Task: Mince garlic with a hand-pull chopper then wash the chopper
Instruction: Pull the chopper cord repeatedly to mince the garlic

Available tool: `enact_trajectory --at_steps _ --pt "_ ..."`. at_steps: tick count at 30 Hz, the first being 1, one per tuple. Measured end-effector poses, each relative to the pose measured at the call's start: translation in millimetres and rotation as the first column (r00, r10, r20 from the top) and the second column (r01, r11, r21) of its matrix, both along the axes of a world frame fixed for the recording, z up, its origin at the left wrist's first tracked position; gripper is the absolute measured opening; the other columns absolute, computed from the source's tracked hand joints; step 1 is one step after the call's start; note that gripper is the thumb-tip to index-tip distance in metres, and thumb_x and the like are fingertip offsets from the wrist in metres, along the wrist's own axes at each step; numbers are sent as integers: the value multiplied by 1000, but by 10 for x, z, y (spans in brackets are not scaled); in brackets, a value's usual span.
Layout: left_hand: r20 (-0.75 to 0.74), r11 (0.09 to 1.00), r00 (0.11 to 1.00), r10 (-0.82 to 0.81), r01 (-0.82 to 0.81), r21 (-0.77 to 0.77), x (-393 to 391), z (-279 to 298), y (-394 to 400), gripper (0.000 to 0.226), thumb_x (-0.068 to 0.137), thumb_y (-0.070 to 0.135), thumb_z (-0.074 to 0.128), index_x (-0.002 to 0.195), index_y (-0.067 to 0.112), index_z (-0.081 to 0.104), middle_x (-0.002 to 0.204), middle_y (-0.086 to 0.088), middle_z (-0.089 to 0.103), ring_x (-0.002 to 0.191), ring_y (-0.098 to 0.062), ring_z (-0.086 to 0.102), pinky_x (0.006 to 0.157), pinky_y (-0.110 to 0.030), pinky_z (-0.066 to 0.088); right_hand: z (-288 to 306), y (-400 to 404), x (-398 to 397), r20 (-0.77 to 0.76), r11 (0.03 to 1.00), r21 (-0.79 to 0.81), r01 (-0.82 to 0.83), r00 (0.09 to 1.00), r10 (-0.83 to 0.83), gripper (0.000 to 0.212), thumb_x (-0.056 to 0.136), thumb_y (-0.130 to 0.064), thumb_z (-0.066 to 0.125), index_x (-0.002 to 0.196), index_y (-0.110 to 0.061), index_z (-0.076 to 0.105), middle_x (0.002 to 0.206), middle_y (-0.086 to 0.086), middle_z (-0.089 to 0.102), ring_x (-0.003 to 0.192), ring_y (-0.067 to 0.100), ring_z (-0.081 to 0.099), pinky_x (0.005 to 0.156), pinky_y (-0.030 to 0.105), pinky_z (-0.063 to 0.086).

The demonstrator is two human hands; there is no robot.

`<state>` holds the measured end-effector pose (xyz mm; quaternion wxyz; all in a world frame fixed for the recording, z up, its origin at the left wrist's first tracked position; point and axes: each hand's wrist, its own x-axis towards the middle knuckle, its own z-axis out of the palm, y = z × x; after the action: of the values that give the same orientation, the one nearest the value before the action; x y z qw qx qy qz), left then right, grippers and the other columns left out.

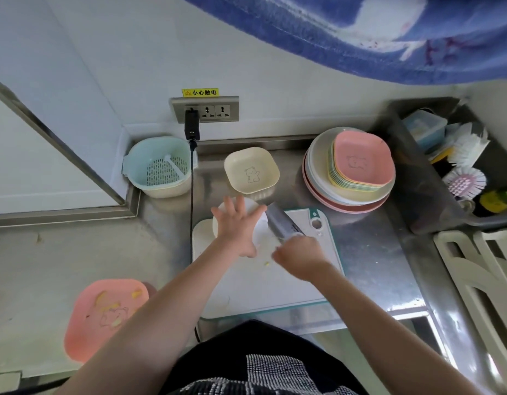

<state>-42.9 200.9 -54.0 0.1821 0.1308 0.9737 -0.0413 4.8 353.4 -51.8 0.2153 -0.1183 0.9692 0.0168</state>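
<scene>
Left hand [237, 223], fingers spread and straight, hovers over or presses a round white object [259, 223], possibly part of the hand-pull chopper; contact cannot be confirmed. Right hand [299, 256] clenches the handle of a cleaver [283, 222], its broad blade angled across the white cutting board [263, 283] and reaching beside the left fingertips. Small pale scraps [266, 263] on the board are probably garlic. Risk: the blade lies very close to the splayed fingers, so a slip or hurried scrape could nick them; scraps could also scatter onto the steel counter [369, 252] rather than into the container. Hidden or unclear: the white object is largely covered by the left hand, its identity uncertain; the cleaver handle is concealed in the fist; blade and fingers are motion-blurred. A cream bowl [251, 169] stands just beyond the board.
</scene>
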Motion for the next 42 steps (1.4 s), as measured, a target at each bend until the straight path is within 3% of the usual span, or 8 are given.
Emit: enact_trajectory --at_steps 3,11,18,26,30,34,39,42 --pt "-23 1000 1000 4 -4 -4 27 -17 -18 109 57 47 79 141 43 11 143 -14 10 131 -43 13 98 -52 29 78 -305 -80 1 986 -72 -151 988 151 49 100 -38 29 99 -6 66 97 12 58 94 26 55 67 30 35" --pt "-15 996 997 81 -80 32 18 -10 -46 106 51 40 79 138 42 17 139 -10 14 128 -41 16 96 -53 32 -71 585 -3 81 950 138 279 953 -291 43 96 -41 33 110 -13 63 115 10 64 104 28 60 82 32 44" --pt "-59 1000 998 31 -31 -2 41 -19 -29 108 52 43 80 139 43 14 139 -11 15 127 -40 17 92 -49 32 56 -216 -45 84 992 -124 -22 996 33 44 98 -35 32 91 -5 63 89 12 51 78 23 44 67 31 31" --pt "51 985 987 153 -157 77 -18 -50 -160 110 50 42 79 138 44 13 146 -13 6 133 -41 9 100 -57 29 -45 424 -98 80 897 39 441 893 -443 48 99 -42 30 115 -9 62 118 12 63 108 31 58 85 33 44" --pt "-11 999 999 40 -40 4 -14 -17 -75 105 53 44 79 137 42 16 140 -11 12 127 -38 14 96 -52 31 17 4 -140 30 973 -46 225 974 -223 44 98 -38 31 104 -8 63 98 12 62 97 31 59 73 31 41" --pt "17 994 995 96 -97 60 1 -52 -157 106 55 46 80 138 43 14 143 -13 8 131 -41 12 97 -55 29 63 -431 -149 110 988 -152 35 994 -18 41 98 -45 31 84 -14 55 87 8 55 92 27 58 65 31 34" --pt "45 990 993 110 -114 80 6 -66 -185 110 51 44 80 138 44 13 143 -11 6 130 -40 12 98 -55 30 -151 155 -130 73 928 81 365 926 -371 38 96 -36 37 114 -13 62 116 9 64 108 26 60 81 30 44" --pt "113 972 976 184 -198 124 -38 -90 -288 110 51 43 79 139 44 13 147 -5 4 134 -42 8 101 -59 27 -131 591 -83 36 826 130 549 830 -557 39 94 -34 38 115 -13 64 117 10 64 106 29 60 79 30 44"
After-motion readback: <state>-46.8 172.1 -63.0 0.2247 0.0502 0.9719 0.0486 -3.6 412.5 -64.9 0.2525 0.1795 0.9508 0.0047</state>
